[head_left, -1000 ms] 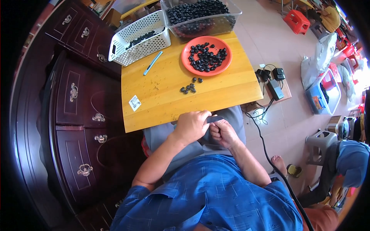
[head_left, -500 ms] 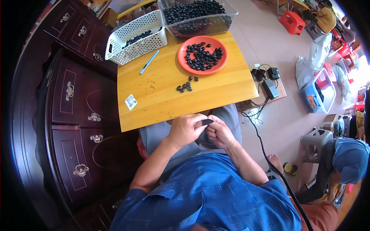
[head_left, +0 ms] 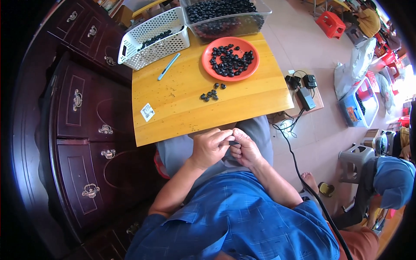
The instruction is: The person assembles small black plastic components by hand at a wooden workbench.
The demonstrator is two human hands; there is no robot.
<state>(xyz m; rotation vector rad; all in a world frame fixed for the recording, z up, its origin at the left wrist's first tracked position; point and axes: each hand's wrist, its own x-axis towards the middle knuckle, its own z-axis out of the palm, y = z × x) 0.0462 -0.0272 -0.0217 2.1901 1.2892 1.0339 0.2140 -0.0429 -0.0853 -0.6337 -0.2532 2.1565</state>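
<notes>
Over my lap, just off the front edge of the wooden table (head_left: 182,121), my two hands meet fingertip to fingertip. My left hand (head_left: 209,149) is closed, its thumb and fingers pinching a small dark piece (head_left: 233,143) that is mostly covered. My right hand (head_left: 247,149) is curled too, thumb up against the left fingertips at the same piece. What kind of piece it is cannot be made out. Ahead of the hands lie several small round black parts (head_left: 209,95), loose on the table. Farther back, a red plate (head_left: 230,79) holds many more of them.
A white perforated basket (head_left: 162,54) and a clear plastic bin (head_left: 229,29), both with black parts, stand at the table's back. A blue pen (head_left: 168,67) and white label (head_left: 147,112) lie left. Dark wooden drawers (head_left: 93,108) flank the left; power adapters (head_left: 306,99) and a cable are right.
More of the dark piece showed between my fingertips before; now the fingers cover most of it. My right thumb has risen slightly. The whole view has shifted a little.
</notes>
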